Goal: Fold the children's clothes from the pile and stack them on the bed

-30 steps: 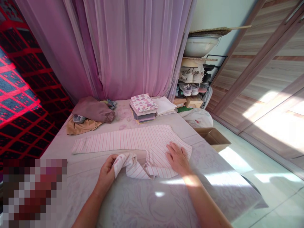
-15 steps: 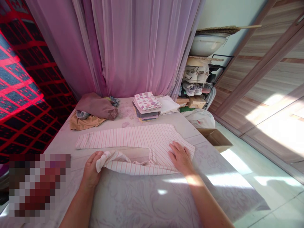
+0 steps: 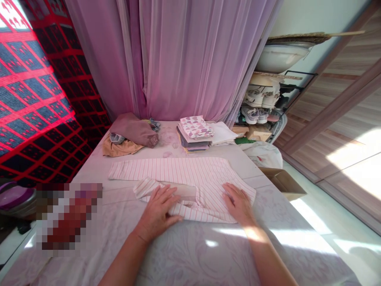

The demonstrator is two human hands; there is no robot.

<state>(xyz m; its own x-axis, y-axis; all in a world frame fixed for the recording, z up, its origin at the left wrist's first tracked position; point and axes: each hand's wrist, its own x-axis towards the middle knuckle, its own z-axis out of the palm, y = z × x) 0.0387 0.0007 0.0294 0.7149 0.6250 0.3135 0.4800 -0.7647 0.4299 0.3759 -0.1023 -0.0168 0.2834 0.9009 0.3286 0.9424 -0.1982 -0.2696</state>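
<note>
A pair of pink-and-white striped pants (image 3: 178, 169) lies spread across the covered table (image 3: 184, 254), waist end to the right and legs to the left. The far leg is stretched out flat; the near leg is bunched and partly folded over. On that near leg rests my left hand (image 3: 162, 208), its fingers spread and the palm down. My right hand (image 3: 238, 200) lies flat near the waist of the pants, fingers extended. Neither hand grips the cloth.
Rumpled brown and tan clothes (image 3: 133, 131) lie at the back left. A stack of folded clothes (image 3: 195, 133) stands at the back, with white folded cloth (image 3: 222, 134) beside it. Right of the table are a cardboard box (image 3: 282, 182) and a shoe rack (image 3: 262, 103).
My left hand has let go of the pinched leg end and moved right, now lying open on the near leg. My right hand stays on the waist area. The view has shifted left.
</note>
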